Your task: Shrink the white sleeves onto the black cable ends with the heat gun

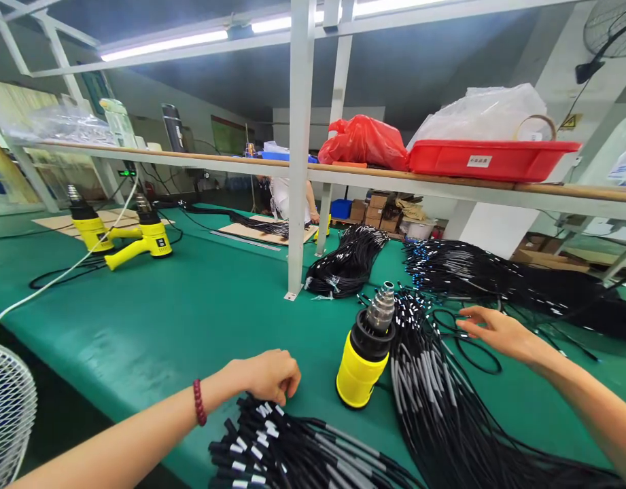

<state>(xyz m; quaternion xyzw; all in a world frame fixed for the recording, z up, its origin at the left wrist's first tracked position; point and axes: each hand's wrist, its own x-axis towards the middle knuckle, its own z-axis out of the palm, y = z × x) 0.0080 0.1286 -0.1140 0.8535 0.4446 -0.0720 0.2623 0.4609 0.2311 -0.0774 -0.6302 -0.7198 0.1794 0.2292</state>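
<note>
My left hand (272,375), with a dark red bead bracelet on its wrist, is closed with curled fingers at the far edge of a near bundle of black cables (313,451) with white-labelled ends. What its fingers hold, if anything, is hidden. My right hand (489,331) is open, fingers stretched to the left above a loose black cord (478,356). Between my hands a yellow and black heat gun (362,370) stands upright, its metal nozzle pointing up. Right beside it lies a larger bundle of black cables (429,380) with grey sleeves and white-tagged ends.
Two more yellow heat guns (152,246) stand at the left of the green table (190,312). Further cable bundles (346,261) lie behind a white post (298,204). An overhead shelf holds a red tray (491,161). A person (287,197) sits across. A fan (9,414) is at lower left.
</note>
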